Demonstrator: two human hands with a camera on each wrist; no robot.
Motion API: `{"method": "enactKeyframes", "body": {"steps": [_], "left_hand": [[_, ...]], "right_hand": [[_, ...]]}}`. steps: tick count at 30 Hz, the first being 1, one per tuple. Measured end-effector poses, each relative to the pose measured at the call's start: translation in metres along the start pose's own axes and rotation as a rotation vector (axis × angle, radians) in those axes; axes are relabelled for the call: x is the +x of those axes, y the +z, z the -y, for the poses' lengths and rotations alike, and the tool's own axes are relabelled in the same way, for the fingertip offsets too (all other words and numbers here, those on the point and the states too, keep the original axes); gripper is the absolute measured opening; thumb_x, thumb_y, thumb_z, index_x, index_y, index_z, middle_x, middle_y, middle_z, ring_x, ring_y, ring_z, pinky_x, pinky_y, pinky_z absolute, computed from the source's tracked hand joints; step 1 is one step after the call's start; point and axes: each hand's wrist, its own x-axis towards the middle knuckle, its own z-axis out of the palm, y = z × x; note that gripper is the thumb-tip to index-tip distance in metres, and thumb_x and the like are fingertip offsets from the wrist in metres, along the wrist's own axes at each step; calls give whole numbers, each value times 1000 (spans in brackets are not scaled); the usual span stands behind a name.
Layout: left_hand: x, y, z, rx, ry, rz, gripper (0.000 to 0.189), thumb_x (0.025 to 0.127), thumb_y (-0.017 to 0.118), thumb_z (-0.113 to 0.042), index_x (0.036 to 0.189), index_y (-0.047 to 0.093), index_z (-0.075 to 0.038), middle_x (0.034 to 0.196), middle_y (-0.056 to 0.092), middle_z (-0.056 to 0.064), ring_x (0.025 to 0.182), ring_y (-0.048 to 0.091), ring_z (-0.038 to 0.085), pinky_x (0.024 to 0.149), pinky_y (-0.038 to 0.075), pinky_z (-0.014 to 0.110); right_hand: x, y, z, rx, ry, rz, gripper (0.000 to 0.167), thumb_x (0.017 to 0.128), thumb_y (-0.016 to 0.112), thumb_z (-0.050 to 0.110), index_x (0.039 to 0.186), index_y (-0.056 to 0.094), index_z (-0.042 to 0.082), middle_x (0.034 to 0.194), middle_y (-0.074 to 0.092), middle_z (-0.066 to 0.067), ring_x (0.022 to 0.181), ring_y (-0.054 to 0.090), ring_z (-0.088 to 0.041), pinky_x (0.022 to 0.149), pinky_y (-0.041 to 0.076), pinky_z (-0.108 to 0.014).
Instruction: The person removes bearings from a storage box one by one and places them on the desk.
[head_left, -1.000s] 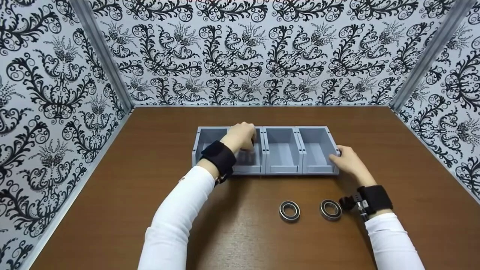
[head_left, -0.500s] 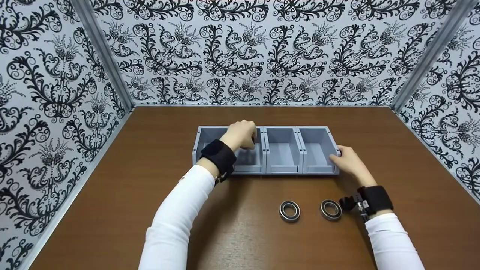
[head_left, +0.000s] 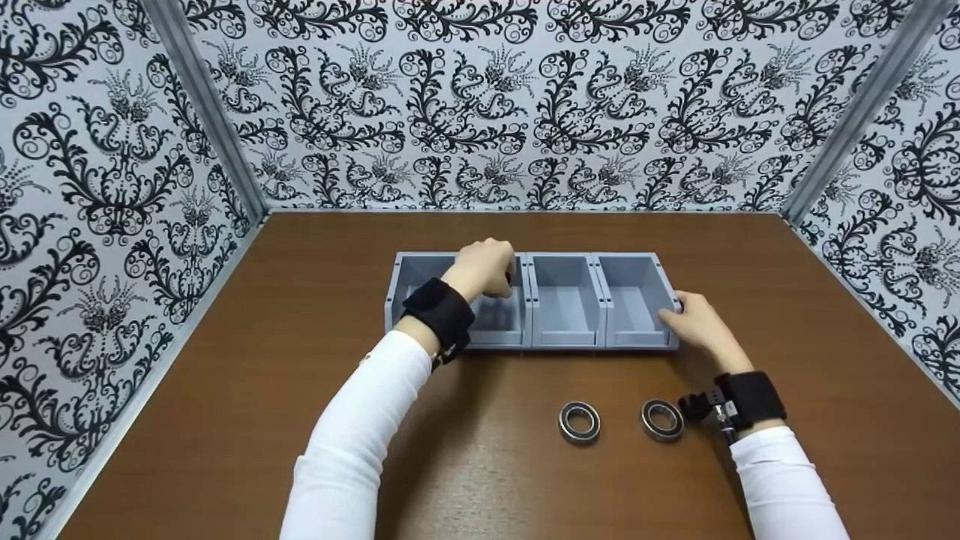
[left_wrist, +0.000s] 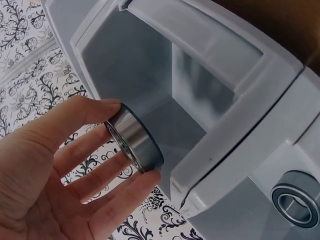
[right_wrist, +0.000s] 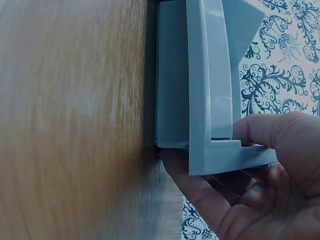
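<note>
A row of grey storage bins (head_left: pixel 568 341) stands on the wooden table. My left hand (head_left: pixel 480 268) is over the second bin from the left. In the left wrist view, its thumb and fingers pinch a ball bearing (left_wrist: pixel 136 141) by the rim, at the bin's opening. Another bearing (left_wrist: pixel 296 199) lies in a neighbouring bin, hidden from the head view by my left arm. My right hand (head_left: pixel 696 319) grips the outer side wall of the rightmost bin, thumb inside and fingers outside. The right wrist view shows that bin (right_wrist: pixel 215 75) from close by.
Two more bearings, one nearer the middle (head_left: pixel 579 423) and one to the right (head_left: pixel 661 420), lie flat on the table (head_left: pixel 300 360) in front of the bins. Patterned wall panels (head_left: pixel 480 105) enclose the table at the back and sides.
My left hand has risen very slightly above the second bin, still holding the bearing. The right hand, the bins and the bearings on the table stay in place.
</note>
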Motion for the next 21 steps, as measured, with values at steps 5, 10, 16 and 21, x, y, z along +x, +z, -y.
{"method": "enactKeyframes", "body": {"steps": [5,10,16,21], "left_hand": [[-1,-3,0,-6,-6,6,7,81,80,-9,87,79,-9,100,76,9,94,70,31,82,56,46],[-1,-6,0,-9,-12,4,13,83,83,-13,95,81,-9,104,76,9,99,71,32,86,56,46],[-2,-9,-3,-9,-19,6,23,84,83,-16,105,81,-10,113,75,10,105,71,32,88,56,47],[-4,-12,-5,-11,-12,6,16,84,83,-15,98,82,-9,107,77,10,101,71,32,86,56,47]], "right_hand": [[-1,0,0,2,0,2,47,99,54,4,136,49,-24,126,60,-42,106,62,-42,93,50,-52],[0,0,0,0,-2,0,46,98,54,4,135,50,-24,123,61,-41,103,63,-41,91,50,-49],[0,0,-2,5,-15,-9,41,96,56,4,128,56,-21,110,68,-33,90,64,-29,78,51,-35],[0,0,-2,4,-30,-24,39,95,57,4,125,58,-21,103,69,-28,82,62,-21,73,49,-31]]}}
